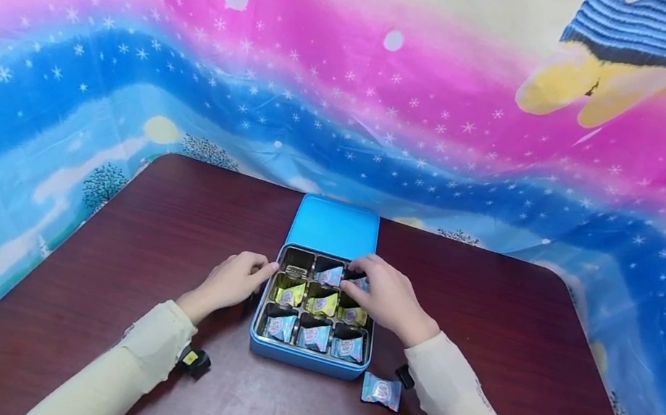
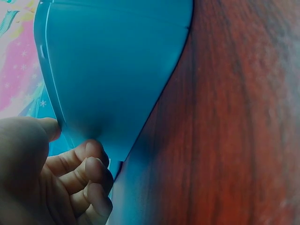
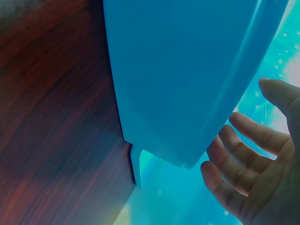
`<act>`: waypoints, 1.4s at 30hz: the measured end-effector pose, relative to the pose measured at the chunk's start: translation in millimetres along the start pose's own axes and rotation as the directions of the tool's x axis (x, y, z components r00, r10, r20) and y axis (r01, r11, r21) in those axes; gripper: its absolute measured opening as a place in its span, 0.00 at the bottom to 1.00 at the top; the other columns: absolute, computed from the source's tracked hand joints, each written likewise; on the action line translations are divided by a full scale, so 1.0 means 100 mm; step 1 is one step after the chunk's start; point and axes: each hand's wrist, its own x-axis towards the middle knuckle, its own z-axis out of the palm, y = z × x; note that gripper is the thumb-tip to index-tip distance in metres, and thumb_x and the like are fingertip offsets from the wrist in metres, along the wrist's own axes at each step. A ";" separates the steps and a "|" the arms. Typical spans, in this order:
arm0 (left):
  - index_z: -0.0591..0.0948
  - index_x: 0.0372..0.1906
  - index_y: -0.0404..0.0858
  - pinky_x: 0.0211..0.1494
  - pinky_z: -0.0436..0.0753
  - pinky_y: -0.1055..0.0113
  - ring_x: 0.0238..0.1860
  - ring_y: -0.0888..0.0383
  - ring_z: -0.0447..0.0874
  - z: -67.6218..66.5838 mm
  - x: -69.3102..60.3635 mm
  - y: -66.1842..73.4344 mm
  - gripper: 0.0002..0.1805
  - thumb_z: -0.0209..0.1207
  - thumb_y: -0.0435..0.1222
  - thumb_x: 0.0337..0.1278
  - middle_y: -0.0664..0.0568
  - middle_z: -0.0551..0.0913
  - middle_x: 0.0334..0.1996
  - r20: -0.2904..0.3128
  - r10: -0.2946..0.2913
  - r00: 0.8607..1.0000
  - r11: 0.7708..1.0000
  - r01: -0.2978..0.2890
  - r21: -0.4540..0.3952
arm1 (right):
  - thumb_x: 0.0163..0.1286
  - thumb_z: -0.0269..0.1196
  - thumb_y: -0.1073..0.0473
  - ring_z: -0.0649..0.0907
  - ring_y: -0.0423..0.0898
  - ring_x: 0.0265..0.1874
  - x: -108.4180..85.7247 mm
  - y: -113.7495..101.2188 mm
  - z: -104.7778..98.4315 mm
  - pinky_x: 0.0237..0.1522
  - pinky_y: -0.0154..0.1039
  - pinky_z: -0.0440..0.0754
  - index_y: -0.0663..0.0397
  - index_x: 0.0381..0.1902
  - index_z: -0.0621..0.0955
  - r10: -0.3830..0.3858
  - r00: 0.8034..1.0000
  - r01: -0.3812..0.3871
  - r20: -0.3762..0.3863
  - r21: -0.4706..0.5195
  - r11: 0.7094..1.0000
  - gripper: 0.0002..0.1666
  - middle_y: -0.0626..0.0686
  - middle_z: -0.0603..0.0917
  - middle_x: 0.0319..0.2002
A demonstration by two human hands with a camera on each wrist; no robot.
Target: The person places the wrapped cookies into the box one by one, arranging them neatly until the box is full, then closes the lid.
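Note:
A blue tin box (image 1: 308, 357) stands with its hinged lid (image 1: 335, 226) thrown back, its inside split into compartments. Blue wrapped candies (image 1: 313, 336) fill the front row and yellow wrapped candies (image 1: 321, 302) the middle row. At the back, the middle compartment holds a blue wrapped candy (image 1: 330, 275). The back-left compartment (image 1: 297, 260) shows its dark inside. My left hand (image 1: 231, 281) holds the tin's left side, thumb at the rim and bent fingers against the wall. Over the back-right compartment, my right hand (image 1: 391, 296) has thumb and forefinger apart, partly hiding a candy there.
Another wrapped candy (image 1: 381, 392) lies on the dark wooden table (image 1: 487, 314), in front of the tin's right corner. A patterned cloth (image 1: 326, 89) hangs behind the table. Black wrist devices (image 1: 193, 362) sit at the sleeves.

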 end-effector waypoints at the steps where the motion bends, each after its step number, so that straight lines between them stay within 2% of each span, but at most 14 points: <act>1: 0.79 0.27 0.44 0.26 0.70 0.63 0.20 0.58 0.74 0.00 0.00 0.00 0.24 0.49 0.54 0.76 0.53 0.80 0.18 0.000 0.002 1.000 1.000 -0.002 0.001 | 0.72 0.64 0.45 0.86 0.50 0.49 -0.01 0.00 0.00 0.45 0.50 0.84 0.52 0.55 0.83 0.001 1.000 -0.001 0.000 0.002 1.000 0.22 0.52 0.85 0.52; 8: 0.79 0.27 0.43 0.27 0.70 0.63 0.20 0.58 0.74 0.01 0.00 -0.01 0.24 0.48 0.54 0.76 0.54 0.79 0.18 -0.002 0.003 1.000 1.000 -0.003 0.001 | 0.72 0.64 0.45 0.86 0.51 0.51 -0.09 0.02 -0.02 0.48 0.52 0.84 0.52 0.56 0.83 0.007 1.000 -0.007 -0.010 -0.009 1.000 0.23 0.52 0.85 0.53; 17: 0.79 0.27 0.45 0.27 0.71 0.63 0.20 0.58 0.75 0.02 0.02 -0.02 0.24 0.48 0.54 0.76 0.54 0.80 0.18 0.000 0.004 1.000 1.000 -0.004 0.002 | 0.73 0.63 0.44 0.85 0.48 0.45 -0.18 0.02 -0.04 0.43 0.48 0.83 0.51 0.58 0.82 0.025 1.000 -0.025 0.001 -0.047 0.999 0.24 0.53 0.84 0.52; 23: 0.79 0.27 0.44 0.27 0.71 0.63 0.20 0.58 0.75 0.01 0.01 -0.02 0.24 0.48 0.54 0.76 0.54 0.80 0.18 0.001 0.005 1.000 1.000 -0.005 0.003 | 0.71 0.65 0.43 0.78 0.40 0.33 -0.25 0.01 -0.07 0.33 0.38 0.76 0.50 0.57 0.83 0.020 1.000 -0.021 -0.009 -0.073 0.997 0.24 0.51 0.84 0.47; 29: 0.79 0.28 0.42 0.26 0.70 0.63 0.20 0.58 0.74 0.00 0.01 0.00 0.25 0.48 0.54 0.76 0.53 0.80 0.19 0.004 0.005 1.000 1.000 -0.005 0.002 | 0.70 0.66 0.44 0.72 0.38 0.24 -0.31 0.00 -0.12 0.26 0.36 0.71 0.50 0.56 0.83 0.010 1.000 -0.011 -0.013 -0.068 0.998 0.23 0.51 0.84 0.46; 36: 0.79 0.27 0.43 0.26 0.70 0.64 0.20 0.58 0.74 0.00 0.01 -0.01 0.24 0.48 0.54 0.76 0.53 0.80 0.19 0.004 0.003 1.000 1.000 -0.003 0.002 | 0.69 0.67 0.45 0.77 0.40 0.30 -0.37 0.03 -0.12 0.30 0.36 0.74 0.52 0.56 0.83 -0.001 0.999 -0.001 -0.034 -0.080 0.997 0.24 0.52 0.85 0.48; 42: 0.78 0.27 0.45 0.27 0.70 0.63 0.20 0.58 0.74 0.02 0.01 -0.01 0.24 0.48 0.55 0.76 0.53 0.80 0.18 0.000 -0.003 1.000 1.000 0.003 0.003 | 0.69 0.68 0.46 0.84 0.46 0.39 -0.44 0.04 -0.12 0.37 0.42 0.81 0.52 0.56 0.83 0.002 0.999 -0.004 -0.032 -0.064 0.998 0.23 0.51 0.85 0.49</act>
